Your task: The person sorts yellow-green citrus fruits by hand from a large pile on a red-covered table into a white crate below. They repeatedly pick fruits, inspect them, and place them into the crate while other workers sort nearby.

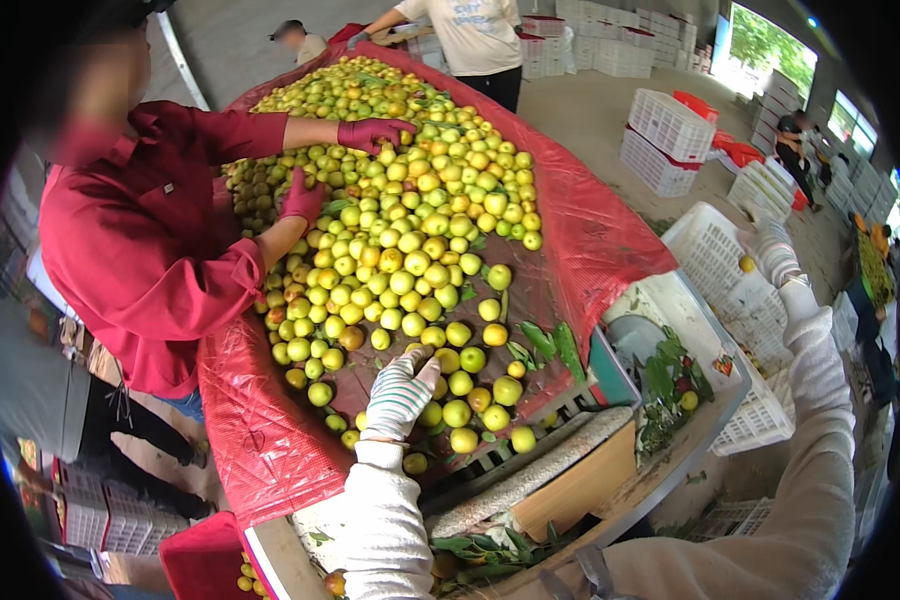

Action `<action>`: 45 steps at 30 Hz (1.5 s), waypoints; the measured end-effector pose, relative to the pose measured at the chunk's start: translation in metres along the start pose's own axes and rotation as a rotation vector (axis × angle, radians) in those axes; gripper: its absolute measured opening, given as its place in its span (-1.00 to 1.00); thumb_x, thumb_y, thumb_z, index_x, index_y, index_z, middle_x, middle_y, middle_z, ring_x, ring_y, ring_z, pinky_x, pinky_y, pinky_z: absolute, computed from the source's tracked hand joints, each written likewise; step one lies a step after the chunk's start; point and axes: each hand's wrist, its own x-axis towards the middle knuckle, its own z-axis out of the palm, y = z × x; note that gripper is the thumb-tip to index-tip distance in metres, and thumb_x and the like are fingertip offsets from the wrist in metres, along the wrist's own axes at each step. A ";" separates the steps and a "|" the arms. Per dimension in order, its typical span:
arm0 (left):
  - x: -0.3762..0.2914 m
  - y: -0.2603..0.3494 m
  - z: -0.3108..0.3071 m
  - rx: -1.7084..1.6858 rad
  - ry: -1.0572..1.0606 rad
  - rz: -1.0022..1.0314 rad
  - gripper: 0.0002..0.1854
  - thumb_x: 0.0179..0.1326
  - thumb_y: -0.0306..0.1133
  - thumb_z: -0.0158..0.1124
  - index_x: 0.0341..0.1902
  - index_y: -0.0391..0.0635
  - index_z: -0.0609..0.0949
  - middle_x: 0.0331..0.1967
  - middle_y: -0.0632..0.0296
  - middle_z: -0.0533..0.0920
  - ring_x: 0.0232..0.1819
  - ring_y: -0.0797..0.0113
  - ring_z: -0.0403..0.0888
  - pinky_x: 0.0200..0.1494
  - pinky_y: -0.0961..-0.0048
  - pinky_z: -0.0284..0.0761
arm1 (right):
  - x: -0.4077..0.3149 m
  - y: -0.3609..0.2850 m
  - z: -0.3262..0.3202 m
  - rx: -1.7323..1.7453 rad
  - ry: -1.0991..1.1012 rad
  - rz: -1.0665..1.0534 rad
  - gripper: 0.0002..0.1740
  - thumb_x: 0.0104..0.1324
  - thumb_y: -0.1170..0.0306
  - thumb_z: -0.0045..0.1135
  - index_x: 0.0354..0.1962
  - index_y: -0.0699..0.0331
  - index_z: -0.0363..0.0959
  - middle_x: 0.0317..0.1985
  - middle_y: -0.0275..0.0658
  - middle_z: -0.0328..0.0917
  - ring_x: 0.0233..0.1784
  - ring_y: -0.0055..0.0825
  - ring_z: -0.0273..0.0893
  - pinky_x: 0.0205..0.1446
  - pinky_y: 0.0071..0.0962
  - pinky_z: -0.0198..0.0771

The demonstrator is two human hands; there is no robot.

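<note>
My left hand (pixel 401 394), in a white glove with green and pink stripes, rests among yellow-green plum-like fruits (pixel 412 262) at the near end of a sorting table lined with red sheeting (pixel 270 442). Its fingertips touch a fruit; whether they grip it cannot be told. My right hand (pixel 771 244), in a like glove, is stretched out to the right over a white plastic crate (pixel 709 247). A single orange-yellow fruit (pixel 746 264) shows just below that hand, apart from the fingers, against the crate. The fingers there are blurred.
A person in a red shirt (pixel 142 225) with red gloves handles fruit across the left side. Another person (pixel 472 30) stands at the far end. Leaves and some fruit lie in a side tray (pixel 667 367). A wooden board (pixel 577 480) edges the near end. Stacked crates (pixel 664 142) stand beyond.
</note>
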 end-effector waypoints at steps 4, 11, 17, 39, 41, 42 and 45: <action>0.004 -0.019 -0.008 -0.090 0.371 0.014 -0.57 0.25 -0.21 0.20 0.12 -0.19 0.57 0.03 -0.04 0.60 0.09 0.04 0.55 0.19 0.29 0.42 | -0.035 -0.204 0.046 0.706 -0.656 -0.432 -0.33 0.19 0.39 0.08 0.29 0.25 0.22 0.17 -0.05 0.43 0.13 -0.36 0.45 0.22 -0.35 0.37; 0.003 -0.022 -0.019 0.412 0.621 -0.046 -0.25 0.07 -0.12 0.33 0.37 0.04 0.35 0.35 -0.22 0.24 0.36 -0.28 0.16 0.37 -0.01 0.16 | -0.007 -0.448 0.176 0.243 -0.510 -0.953 -0.16 0.16 0.37 0.20 0.40 -0.02 0.08 0.46 -0.10 0.00 0.48 -0.15 0.07 0.49 -0.28 0.07; 0.004 -0.013 -0.020 0.490 0.652 -0.463 -0.11 0.08 0.06 0.28 0.48 0.15 0.17 0.47 -0.20 0.02 0.45 -0.33 -0.04 0.42 -0.13 0.00 | -0.039 -0.480 0.203 0.081 -0.870 -1.097 0.03 0.06 0.33 0.34 0.43 -0.17 -0.04 0.47 -0.24 -0.03 0.44 -0.07 0.14 0.37 -0.13 0.28; -0.003 -0.007 -0.015 0.510 0.227 -0.424 -0.21 0.22 0.14 0.14 0.49 0.21 0.17 0.52 -0.02 -0.01 0.50 -0.23 -0.14 0.42 -0.19 -0.08 | -0.080 -0.350 0.179 -0.038 -0.975 -0.958 0.09 0.07 0.44 0.31 0.45 -0.24 -0.14 0.54 -0.30 -0.28 0.57 0.10 -0.37 0.58 0.03 -0.21; -0.001 -0.013 -0.015 0.527 0.248 -0.401 -0.24 0.22 0.11 0.14 0.47 0.20 0.21 0.52 0.01 0.01 0.50 -0.23 -0.11 0.43 -0.16 -0.07 | -0.092 -0.332 0.174 -0.074 -0.993 -1.139 -0.08 0.11 0.38 0.25 0.40 -0.19 0.05 0.55 -0.30 -0.27 0.55 0.02 -0.16 0.50 0.01 -0.02; 0.000 -0.009 -0.014 0.508 0.268 -0.357 -0.27 0.23 0.06 0.15 0.45 0.18 0.26 0.51 0.02 0.03 0.49 -0.24 -0.07 0.43 -0.12 -0.05 | -0.080 -0.319 0.174 -0.029 -1.055 -1.228 -0.12 0.09 0.39 0.25 0.38 -0.15 0.12 0.52 -0.27 -0.17 0.53 -0.06 -0.07 0.49 -0.08 0.03; 0.000 -0.023 -0.014 0.529 0.394 -0.288 -0.32 0.21 0.01 0.18 0.41 0.16 0.33 0.49 -0.01 0.06 0.47 -0.26 -0.04 0.44 -0.09 -0.04 | -0.021 -0.305 0.180 0.387 -0.887 -1.270 -0.23 0.02 0.41 0.22 0.27 0.08 0.30 0.30 -0.15 0.29 0.35 -0.19 0.26 0.40 -0.37 0.21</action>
